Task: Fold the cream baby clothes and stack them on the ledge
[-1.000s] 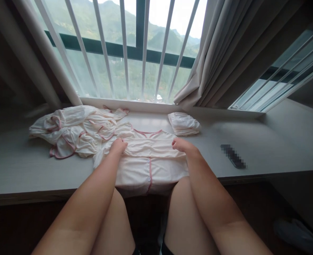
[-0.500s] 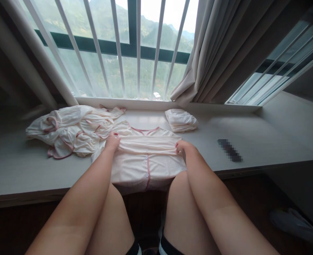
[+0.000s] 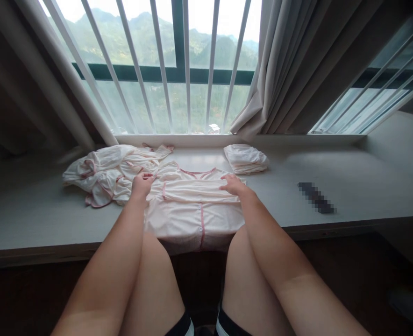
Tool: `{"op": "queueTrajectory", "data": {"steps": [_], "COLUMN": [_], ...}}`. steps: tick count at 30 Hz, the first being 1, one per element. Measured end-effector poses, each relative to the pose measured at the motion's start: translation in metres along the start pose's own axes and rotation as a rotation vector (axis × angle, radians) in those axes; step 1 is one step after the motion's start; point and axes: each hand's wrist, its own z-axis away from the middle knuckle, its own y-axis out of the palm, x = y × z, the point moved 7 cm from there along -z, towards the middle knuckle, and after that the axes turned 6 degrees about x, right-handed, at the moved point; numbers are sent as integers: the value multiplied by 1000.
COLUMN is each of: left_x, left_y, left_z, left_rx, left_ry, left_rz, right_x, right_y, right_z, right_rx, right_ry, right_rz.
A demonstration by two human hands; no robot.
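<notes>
A cream button-front shirt (image 3: 178, 219) with pink trim lies spread on the ledge, its lower edge hanging over the front between my knees. One sleeve (image 3: 195, 190) is laid flat across its chest, the pink cuff toward the left. My left hand (image 3: 142, 183) is closed at the shirt's left side, fingertips pinched at the cloth just beyond that cuff. On the right end of the sleeve, my right hand (image 3: 232, 183) rests with fingers apart; its underside is hidden.
A crumpled heap of cream clothes with pink trim (image 3: 104, 170) lies left of the shirt. At the back right sits a folded white stack (image 3: 245, 158). A blurred dark object (image 3: 316, 198) lies farther right. Behind stand a barred window (image 3: 188, 107) and curtains (image 3: 280, 79).
My left hand has let go of the sleeve's cuff end and shifted slightly left. The right hand has opened from its pinch and moved a little inward. The view has tilted up.
</notes>
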Motion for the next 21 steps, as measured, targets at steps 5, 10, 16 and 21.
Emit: {"op": "queueTrajectory", "data": {"steps": [5,10,16,21], "left_x": [5,58,101,83], "left_y": [-58,-104,-77,-51], "left_z": [54,109,145,137], "left_rx": [72,22,167,70], "left_ry": [-81,-215,-376,-226], "left_rz": [72,-142,-379,-292], "right_x": [30,43,60,73], "right_y": [12,18,33,51], "right_z": [8,13,8,7], "right_rx": [121,174,214,245], "right_ry": [-163,-218,-300,-366], "right_rz": [15,26,92,134]}}
